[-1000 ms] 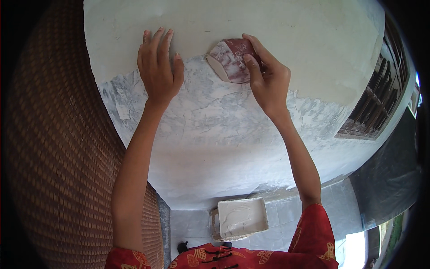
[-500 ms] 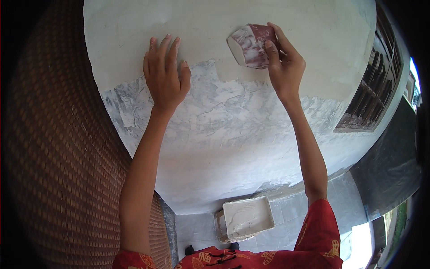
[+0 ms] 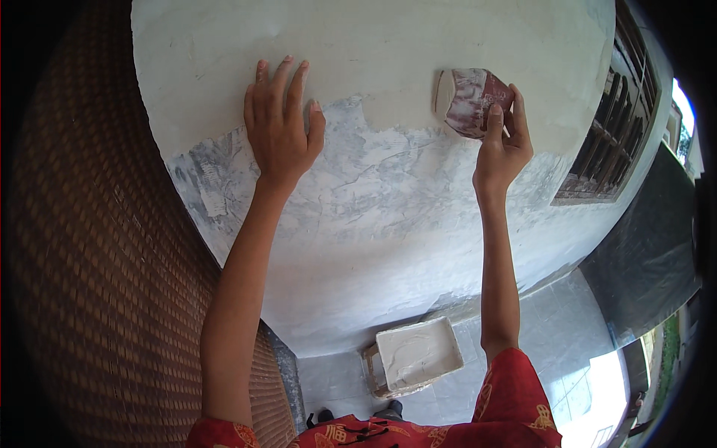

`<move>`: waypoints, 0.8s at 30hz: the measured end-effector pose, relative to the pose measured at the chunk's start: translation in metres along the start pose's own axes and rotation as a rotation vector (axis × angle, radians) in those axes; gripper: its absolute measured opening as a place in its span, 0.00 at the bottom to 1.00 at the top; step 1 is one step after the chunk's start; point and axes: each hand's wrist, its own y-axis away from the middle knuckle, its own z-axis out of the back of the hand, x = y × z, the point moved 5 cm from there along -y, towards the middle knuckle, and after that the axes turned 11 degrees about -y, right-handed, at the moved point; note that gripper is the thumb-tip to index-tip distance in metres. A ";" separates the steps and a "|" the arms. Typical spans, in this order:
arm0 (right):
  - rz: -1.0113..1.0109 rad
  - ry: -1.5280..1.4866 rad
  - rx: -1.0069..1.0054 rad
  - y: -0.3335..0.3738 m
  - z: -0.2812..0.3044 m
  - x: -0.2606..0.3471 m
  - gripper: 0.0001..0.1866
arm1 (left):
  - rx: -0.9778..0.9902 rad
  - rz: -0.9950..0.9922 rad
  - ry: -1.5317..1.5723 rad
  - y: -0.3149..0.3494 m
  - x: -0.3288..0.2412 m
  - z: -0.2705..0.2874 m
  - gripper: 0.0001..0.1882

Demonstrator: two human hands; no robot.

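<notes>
A maroon putty spreader (image 3: pixel 469 101), smeared with white paste, is in my right hand (image 3: pixel 502 149). My thumb presses its near face and the fingers are curled behind it. The spreader's pale edge points left, at the cream-coated part of the wall (image 3: pixel 373 45). Farther left, my left hand (image 3: pixel 280 134) rests against the wall with its fingers spread, holding nothing. Its palm lies near the border between the smooth cream coat and the rough grey-white patch (image 3: pixel 373 175) below.
A shallow white tray (image 3: pixel 382 358) of pale paste stands on a support over the grey tiled floor (image 3: pixel 328 373). Woven brown matting (image 3: pixel 112 224) curves along the left. A dark barred window (image 3: pixel 616 127) and a black sheet (image 3: pixel 642 246) are on the right.
My right hand has moved right and down along the wall with the spreader, which has turned. My left hand stays in nearly the same place.
</notes>
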 end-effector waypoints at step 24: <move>-0.159 -0.134 -0.180 0.011 0.037 -0.013 0.21 | 0.015 0.000 -0.043 0.001 -0.007 0.000 0.25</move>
